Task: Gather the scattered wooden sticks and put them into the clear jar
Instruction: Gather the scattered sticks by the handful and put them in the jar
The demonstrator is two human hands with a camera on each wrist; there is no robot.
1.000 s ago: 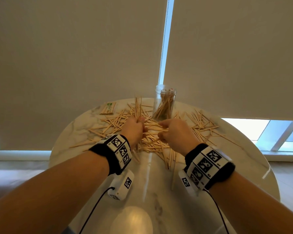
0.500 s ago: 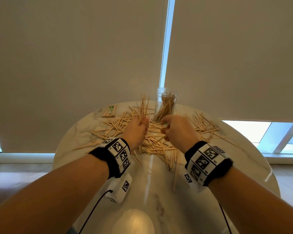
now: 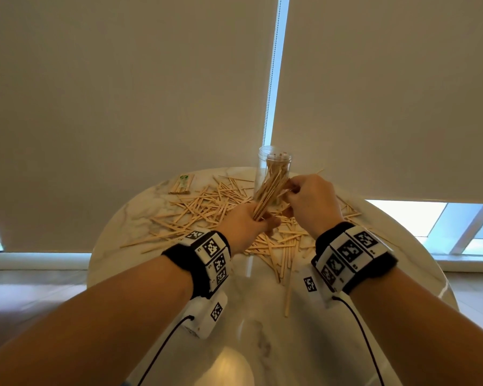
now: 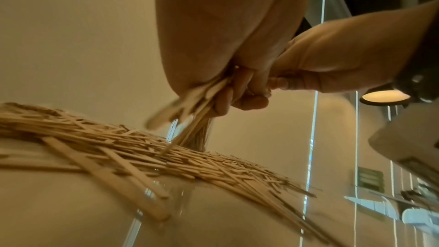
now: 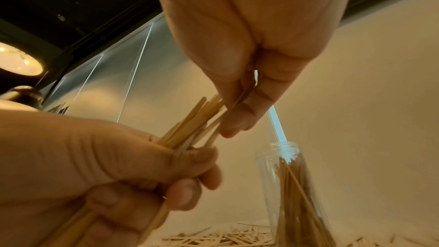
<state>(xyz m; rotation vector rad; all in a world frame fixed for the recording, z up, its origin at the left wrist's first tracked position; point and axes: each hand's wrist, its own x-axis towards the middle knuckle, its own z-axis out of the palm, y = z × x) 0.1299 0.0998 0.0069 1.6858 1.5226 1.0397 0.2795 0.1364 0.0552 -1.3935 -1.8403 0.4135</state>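
A bundle of wooden sticks [image 3: 268, 190] stands tilted in my left hand [image 3: 241, 225], which grips its lower part above the table. My right hand [image 3: 308, 200] pinches the bundle's upper ends [image 5: 202, 112] between thumb and fingers. Just behind both hands stands the clear jar [image 3: 273, 165], upright, lid off, with several sticks inside [image 5: 299, 191]. Many loose sticks [image 3: 204, 207] lie scattered over the round marble table [image 3: 262, 330], seen close in the left wrist view as a heap [image 4: 147, 155].
A small wrapped pack of sticks [image 3: 182, 184] lies at the table's far left. A lone stick [image 3: 288, 296] lies nearer me. Beige roller blinds [image 3: 123, 93] hang right behind the table. Cables run from both wrist cameras.
Both hands have risen from the pile. The left hand's bundle has tilted right, toward the jar, and the right hand has moved up to pinch its top ends.
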